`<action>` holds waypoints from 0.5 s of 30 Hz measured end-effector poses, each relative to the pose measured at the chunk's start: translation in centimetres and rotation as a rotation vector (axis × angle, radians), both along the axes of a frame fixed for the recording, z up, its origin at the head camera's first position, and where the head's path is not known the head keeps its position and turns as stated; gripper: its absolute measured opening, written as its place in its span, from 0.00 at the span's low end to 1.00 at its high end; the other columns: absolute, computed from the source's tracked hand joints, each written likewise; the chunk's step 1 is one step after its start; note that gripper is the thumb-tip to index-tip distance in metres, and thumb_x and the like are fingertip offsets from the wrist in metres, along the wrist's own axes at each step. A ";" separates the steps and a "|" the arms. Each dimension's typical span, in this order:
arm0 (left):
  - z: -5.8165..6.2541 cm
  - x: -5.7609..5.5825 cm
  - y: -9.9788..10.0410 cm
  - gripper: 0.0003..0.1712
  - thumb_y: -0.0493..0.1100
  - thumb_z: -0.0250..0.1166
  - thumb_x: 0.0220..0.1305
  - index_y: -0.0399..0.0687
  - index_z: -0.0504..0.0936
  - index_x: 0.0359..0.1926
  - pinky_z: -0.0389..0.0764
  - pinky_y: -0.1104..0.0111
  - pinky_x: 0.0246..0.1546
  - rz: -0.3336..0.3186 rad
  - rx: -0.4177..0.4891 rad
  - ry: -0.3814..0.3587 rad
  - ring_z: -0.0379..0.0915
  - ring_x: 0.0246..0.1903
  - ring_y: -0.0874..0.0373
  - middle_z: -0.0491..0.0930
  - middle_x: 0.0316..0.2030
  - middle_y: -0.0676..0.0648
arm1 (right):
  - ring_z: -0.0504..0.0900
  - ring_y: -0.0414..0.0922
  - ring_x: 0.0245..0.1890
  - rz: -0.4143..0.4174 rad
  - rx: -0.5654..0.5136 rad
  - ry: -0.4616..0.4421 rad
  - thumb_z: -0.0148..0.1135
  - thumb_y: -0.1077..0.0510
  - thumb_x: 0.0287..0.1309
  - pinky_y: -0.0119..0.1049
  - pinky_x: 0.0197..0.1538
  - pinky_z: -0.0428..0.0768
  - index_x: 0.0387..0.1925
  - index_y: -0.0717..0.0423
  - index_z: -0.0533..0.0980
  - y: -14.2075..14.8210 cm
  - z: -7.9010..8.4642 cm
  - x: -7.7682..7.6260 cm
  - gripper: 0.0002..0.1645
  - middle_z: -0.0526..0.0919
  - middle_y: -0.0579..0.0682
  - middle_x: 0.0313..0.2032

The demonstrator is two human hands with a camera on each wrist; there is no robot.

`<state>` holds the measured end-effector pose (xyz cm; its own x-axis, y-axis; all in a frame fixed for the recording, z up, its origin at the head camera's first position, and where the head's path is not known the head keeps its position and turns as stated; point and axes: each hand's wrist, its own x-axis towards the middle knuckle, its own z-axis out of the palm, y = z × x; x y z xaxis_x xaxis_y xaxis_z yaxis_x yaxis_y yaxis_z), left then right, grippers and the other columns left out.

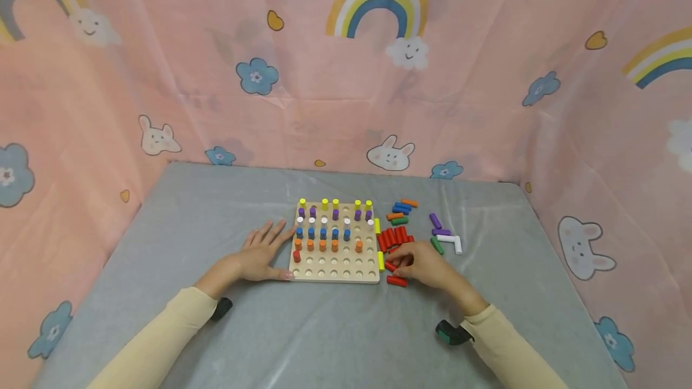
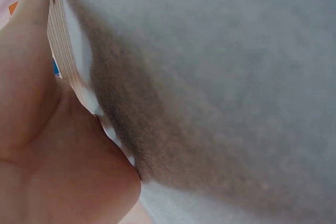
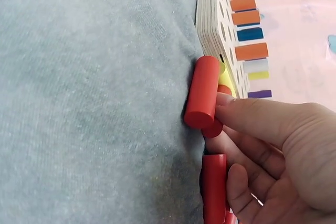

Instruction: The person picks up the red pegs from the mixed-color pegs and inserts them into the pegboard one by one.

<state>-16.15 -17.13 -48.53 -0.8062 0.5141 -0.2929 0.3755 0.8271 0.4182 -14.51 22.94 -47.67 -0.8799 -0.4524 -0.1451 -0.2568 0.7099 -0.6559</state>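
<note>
A wooden pegboard [image 1: 335,278] lies on the grey cloth with rows of yellow, purple, white, blue and orange pegs. One red peg [image 1: 296,256] stands near its left edge, and round holes show towards the front. My left hand [image 1: 259,258] rests along the board's left side, fingers spread and thumb at the front corner; the left wrist view has its palm [image 2: 58,145] against the wooden edge. At the board's right, my right hand [image 1: 424,264] pinches a red peg [image 3: 212,128] between thumb and finger. Another red peg [image 3: 202,93] lies in front of it.
Several loose red pegs [image 1: 393,236] lie right of the board, two yellow pegs [image 1: 381,261] against its side. Behind are blue pegs [image 1: 402,207], orange and green ones. Farther right lie purple pegs [image 1: 435,221], white pegs [image 1: 458,245] and a green peg [image 1: 437,245].
</note>
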 end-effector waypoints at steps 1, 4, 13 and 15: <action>0.0 0.0 0.0 0.62 0.70 0.65 0.57 0.55 0.41 0.80 0.37 0.34 0.72 0.000 0.004 0.000 0.26 0.78 0.33 0.33 0.80 0.39 | 0.77 0.35 0.29 0.001 -0.002 0.002 0.73 0.63 0.52 0.27 0.32 0.77 0.45 0.55 0.86 0.0 0.0 0.0 0.16 0.86 0.45 0.32; 0.0 0.0 0.0 0.62 0.71 0.65 0.57 0.55 0.41 0.80 0.37 0.34 0.72 0.002 0.005 -0.009 0.25 0.78 0.33 0.33 0.80 0.38 | 0.77 0.35 0.29 0.001 -0.006 0.005 0.72 0.63 0.52 0.27 0.33 0.77 0.44 0.54 0.86 0.0 0.0 0.0 0.15 0.87 0.44 0.33; -0.1 -0.1 0.0 0.61 0.70 0.65 0.58 0.54 0.41 0.80 0.37 0.34 0.72 -0.004 0.009 0.010 0.26 0.78 0.33 0.34 0.80 0.37 | 0.77 0.36 0.30 -0.006 -0.008 -0.002 0.72 0.63 0.53 0.27 0.34 0.78 0.44 0.53 0.86 0.0 0.2 0.0 0.15 0.87 0.44 0.34; 0.0 -0.1 0.0 0.61 0.69 0.65 0.58 0.53 0.42 0.80 0.37 0.33 0.72 -0.003 0.010 0.012 0.26 0.78 0.32 0.34 0.79 0.37 | 0.77 0.37 0.31 -0.009 -0.007 -0.007 0.71 0.63 0.53 0.27 0.34 0.78 0.44 0.53 0.86 0.0 0.2 0.0 0.15 0.87 0.45 0.35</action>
